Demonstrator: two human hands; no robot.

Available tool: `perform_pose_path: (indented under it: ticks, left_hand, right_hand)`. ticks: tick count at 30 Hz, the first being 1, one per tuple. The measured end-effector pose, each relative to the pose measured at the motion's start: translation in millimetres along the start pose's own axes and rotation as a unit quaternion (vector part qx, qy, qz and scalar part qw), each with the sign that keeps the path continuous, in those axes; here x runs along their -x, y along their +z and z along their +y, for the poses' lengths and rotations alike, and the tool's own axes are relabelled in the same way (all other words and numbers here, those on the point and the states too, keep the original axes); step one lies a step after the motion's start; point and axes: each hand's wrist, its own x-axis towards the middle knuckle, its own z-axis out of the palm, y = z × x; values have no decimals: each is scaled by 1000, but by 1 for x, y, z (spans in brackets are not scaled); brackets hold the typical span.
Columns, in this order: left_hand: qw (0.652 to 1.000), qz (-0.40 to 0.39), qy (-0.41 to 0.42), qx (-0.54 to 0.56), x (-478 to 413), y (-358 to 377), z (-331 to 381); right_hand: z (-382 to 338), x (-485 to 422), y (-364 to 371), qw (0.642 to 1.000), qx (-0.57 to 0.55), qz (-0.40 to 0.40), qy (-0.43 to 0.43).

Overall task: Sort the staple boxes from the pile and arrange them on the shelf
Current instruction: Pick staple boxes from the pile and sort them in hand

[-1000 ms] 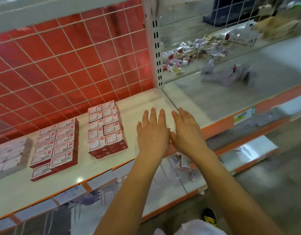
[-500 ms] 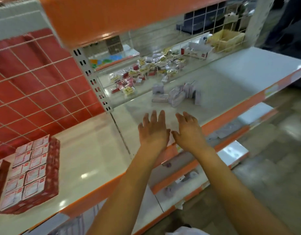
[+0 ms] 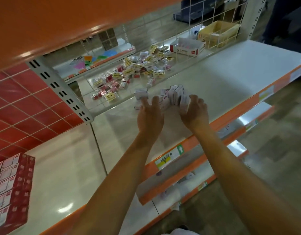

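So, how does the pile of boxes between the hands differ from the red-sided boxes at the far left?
The pile is pale and jumbled, its boxes tilted; the red-sided boxes stand in neat stacked rows. The left hand and right hand touch the pile; nothing touches the red-sided boxes. Both sit on the shelf.

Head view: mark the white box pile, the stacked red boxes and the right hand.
white box pile (image 3: 176, 94), head view, upright box mid-pile
stacked red boxes (image 3: 21, 189), head view, red side face
right hand (image 3: 195, 114), head view, back of the hand
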Motion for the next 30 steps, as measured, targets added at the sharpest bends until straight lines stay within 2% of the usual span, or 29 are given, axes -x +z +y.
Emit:
perform_pose_path:
  ticks: [3, 6, 11, 16, 20, 23, 25, 28, 30]
  left_hand:
    - [997, 25, 52, -59, -4, 8, 2]
    - [995, 17, 45, -81, -9, 19, -1]
    - [1000, -24, 3, -14, -15, 29, -6]
    - [999, -28, -12, 24, -24, 29, -7]
    - [999, -25, -11, 30, -20, 29, -6]
    - [997, -49, -10, 52, -10, 27, -13]
    - [995, -61, -15, 74, -3, 22, -22]
    - [993, -77, -22, 89, 11, 11, -39]
    - [991, -80, -28, 100, 23, 2, -52]
  right_hand:
    - [1, -11, 7, 1000, -22, -16, 7]
    - [5, -18, 12, 998, -56, 4, 10]
    - [9, -19, 9, 998, -70, -1, 10]
    - [9, -9, 0, 987, -149, -47, 19]
    - [8, 2, -4, 949, -301, -82, 47]
    - [10, 5, -2, 928, -354, -96, 61]
    - [14, 7, 1, 929, -352, -105, 56]
    - [19, 13, 5, 954, -281, -105, 16]
    - [15, 18, 8, 955, -273, -110, 10]
